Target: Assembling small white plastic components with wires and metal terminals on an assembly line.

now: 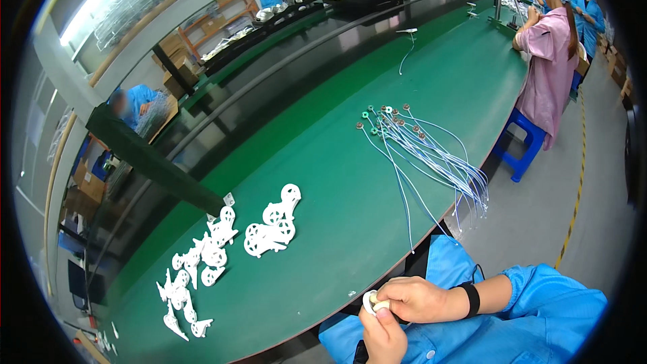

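Over my lap, just off the near table edge, a small white plastic part (pixel 368 301) with a rounded rim is pinched in my hands. My left hand (pixel 384 338) grips it from below, thumb pressed on it. From the right, my right hand (pixel 419 299) closes its fingers and thumb on the same part. Fingers cover most of its shape. Ahead on the green tabletop, a bundle of thin blue-and-white wires (pixel 438 162) carries small round brown and green ends. White plastic parts with spoked round openings lie in a loose pile (pixel 214 256) and a smaller cluster (pixel 273 224) to the left.
A dark post (pixel 151 158) slants down to the table's left side. One wired part (pixel 407 31) lies farther along the green table (pixel 323 243). A person in pink (pixel 549 61) sits at the far right near a blue stool (pixel 522 141). Other people in blue work beyond.
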Tool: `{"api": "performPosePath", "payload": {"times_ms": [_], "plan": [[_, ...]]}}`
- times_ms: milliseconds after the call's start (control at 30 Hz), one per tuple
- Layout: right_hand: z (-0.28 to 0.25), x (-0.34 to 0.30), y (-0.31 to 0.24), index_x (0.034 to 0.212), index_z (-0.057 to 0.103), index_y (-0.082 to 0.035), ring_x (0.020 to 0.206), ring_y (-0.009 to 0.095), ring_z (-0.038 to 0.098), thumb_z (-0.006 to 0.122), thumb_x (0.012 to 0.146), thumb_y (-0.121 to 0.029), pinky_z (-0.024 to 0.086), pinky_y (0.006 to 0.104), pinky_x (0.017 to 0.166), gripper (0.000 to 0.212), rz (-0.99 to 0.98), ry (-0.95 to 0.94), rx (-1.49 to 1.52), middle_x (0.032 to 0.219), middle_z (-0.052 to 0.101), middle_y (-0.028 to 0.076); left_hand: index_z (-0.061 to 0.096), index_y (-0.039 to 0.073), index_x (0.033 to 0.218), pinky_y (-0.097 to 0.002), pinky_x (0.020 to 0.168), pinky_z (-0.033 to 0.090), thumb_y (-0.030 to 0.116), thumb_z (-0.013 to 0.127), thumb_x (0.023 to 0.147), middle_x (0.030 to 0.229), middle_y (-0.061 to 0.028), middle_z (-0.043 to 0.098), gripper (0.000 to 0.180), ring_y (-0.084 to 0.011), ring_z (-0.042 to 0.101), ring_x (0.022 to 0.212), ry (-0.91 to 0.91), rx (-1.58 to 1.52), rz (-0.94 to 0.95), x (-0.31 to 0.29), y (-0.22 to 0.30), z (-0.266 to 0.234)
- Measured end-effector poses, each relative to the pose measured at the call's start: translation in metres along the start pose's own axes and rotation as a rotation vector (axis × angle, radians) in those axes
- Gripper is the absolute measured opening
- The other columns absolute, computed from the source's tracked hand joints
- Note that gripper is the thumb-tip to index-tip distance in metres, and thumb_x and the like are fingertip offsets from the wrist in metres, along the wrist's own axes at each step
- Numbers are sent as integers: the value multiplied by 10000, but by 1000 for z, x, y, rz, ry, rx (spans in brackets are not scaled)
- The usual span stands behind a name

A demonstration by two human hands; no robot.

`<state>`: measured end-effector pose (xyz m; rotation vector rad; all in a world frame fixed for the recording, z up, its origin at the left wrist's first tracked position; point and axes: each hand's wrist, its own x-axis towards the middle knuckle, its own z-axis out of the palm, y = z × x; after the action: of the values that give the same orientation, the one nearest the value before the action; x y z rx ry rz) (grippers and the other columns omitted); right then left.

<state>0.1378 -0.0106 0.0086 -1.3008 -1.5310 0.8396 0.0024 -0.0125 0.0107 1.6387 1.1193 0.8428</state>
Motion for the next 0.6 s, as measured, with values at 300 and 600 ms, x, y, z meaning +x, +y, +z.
{"api": "performPosePath", "payload": {"times_ms": [300, 600], "plan": [[-31, 14, -15, 1088, 573, -1, 845, 325, 587, 625, 828, -66, 483, 385, 752, 273, -159, -28, -181, 905, 591, 146, 477, 103, 980, -219, 357, 218, 450, 318, 1012, 558, 7, 357, 383, -86, 289, 381, -103, -1045, -705, 12, -3, -36], [-27, 30, -30, 1084, 582, -23, 903, 257, 560, 637, 846, -124, 459, 343, 792, 265, -285, -254, -392, 1011, 562, 84, 459, 106, 1025, -216, 371, 244, 415, 295, 1024, 578, -7, 389, 350, -91, 320, 402, -54, -963, -622, 12, 2, -32]]}}
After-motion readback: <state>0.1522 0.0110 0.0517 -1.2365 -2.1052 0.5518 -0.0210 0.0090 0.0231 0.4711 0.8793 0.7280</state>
